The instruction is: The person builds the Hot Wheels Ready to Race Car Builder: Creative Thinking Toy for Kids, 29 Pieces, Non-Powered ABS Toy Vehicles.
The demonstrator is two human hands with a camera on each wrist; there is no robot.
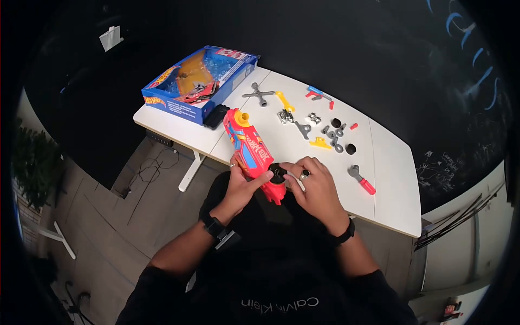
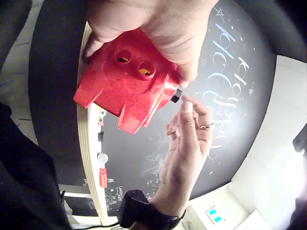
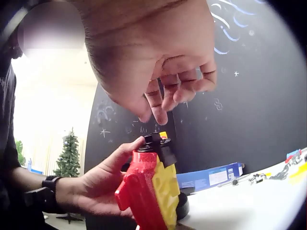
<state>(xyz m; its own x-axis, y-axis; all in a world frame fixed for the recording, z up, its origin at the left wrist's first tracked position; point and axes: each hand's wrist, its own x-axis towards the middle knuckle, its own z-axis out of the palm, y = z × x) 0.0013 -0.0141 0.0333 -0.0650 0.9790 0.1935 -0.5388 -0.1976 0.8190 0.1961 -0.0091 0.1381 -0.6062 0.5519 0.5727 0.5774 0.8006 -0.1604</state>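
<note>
My left hand grips a red toy car body with a blue-and-yellow side and Hot Wheels lettering. It is held over the table's near edge. A black wheel-like part sits at the end nearer me, by my left thumb. In the right wrist view, the car's yellow underside and another black wheel show. My right hand hovers just off the black part, its fingers loosely bent, and the right wrist view shows a gap below the fingertips.
On the white table lie a grey cross wrench, yellow pieces, several grey and black small parts, a blue-and-red toy tool and a red-handled tool. A blue Hot Wheels box stands at the back left.
</note>
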